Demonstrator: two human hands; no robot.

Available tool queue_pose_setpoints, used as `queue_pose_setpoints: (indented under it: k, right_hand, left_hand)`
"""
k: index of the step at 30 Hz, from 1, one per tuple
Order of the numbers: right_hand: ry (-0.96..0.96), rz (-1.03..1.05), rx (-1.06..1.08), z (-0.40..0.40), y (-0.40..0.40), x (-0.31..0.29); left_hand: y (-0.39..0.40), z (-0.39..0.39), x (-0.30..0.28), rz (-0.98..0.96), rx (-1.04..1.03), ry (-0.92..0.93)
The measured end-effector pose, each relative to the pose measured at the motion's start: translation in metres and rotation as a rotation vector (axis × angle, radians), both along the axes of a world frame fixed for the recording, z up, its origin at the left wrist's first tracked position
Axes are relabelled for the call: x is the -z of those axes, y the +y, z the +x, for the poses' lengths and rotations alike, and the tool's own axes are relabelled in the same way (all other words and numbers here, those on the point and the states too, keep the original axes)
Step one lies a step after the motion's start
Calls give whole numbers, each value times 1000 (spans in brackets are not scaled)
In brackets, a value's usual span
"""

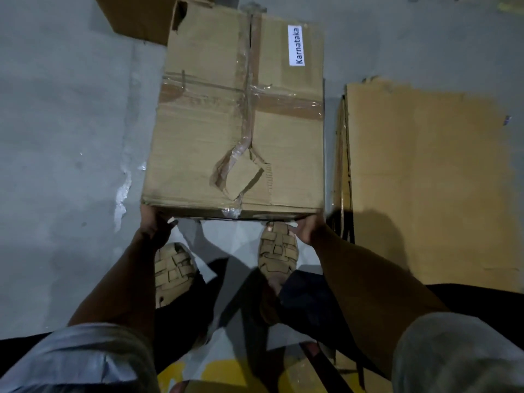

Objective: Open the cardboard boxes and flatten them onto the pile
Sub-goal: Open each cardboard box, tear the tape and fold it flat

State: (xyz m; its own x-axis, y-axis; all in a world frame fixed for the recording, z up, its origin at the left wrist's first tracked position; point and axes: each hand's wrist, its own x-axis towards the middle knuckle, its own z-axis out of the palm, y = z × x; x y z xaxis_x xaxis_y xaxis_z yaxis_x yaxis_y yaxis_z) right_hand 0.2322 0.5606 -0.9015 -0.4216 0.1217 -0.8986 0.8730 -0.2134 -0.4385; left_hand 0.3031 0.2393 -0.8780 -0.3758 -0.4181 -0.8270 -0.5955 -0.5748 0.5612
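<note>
A large taped cardboard box [235, 117] fills the middle of the view, its top crossed with brown and clear tape, a torn patch near its front edge and a white "Karnataka" label at the back right. My left hand [151, 222] grips the box's near left bottom corner, fingers curled under it. My right hand [307, 229] grips the near right bottom corner the same way. The box seems lifted off the floor in front of my feet. To the right lies the pile of flattened cardboard [425, 180] on the floor.
Another cardboard box [139, 15] sits at the back left. The grey concrete floor [65, 123] spreads to the left, with a scrap of clear tape [122, 197] on it. My sandalled feet [278, 248] stand just below the box. Yellow floor paint [226, 375] shows near the bottom.
</note>
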Motion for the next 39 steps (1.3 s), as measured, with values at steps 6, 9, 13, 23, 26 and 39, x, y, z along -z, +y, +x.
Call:
queue_pose_setpoints:
  k: [6, 9, 13, 23, 26, 39]
  right_hand:
    - [75, -44, -65, -1, -8, -69]
    - [78, -26, -124, 5, -5, -117]
    - [71, 11, -192, 32, 5, -172]
    - [313, 53, -290, 99, 17, -256]
    - [447, 26, -356, 105, 20, -288]
    - [648, -149, -270, 131, 32, -335]
  left_hand:
    - [2, -9, -65, 73, -23, 70]
    - [11, 10, -109, 138, 114, 153]
    - [9, 42, -151, 174, 173, 162]
    - [14, 113, -230, -144, 18, 73]
    - [30, 125, -271, -251, 1, 170]
    - [34, 153, -309, -386, -64, 514]
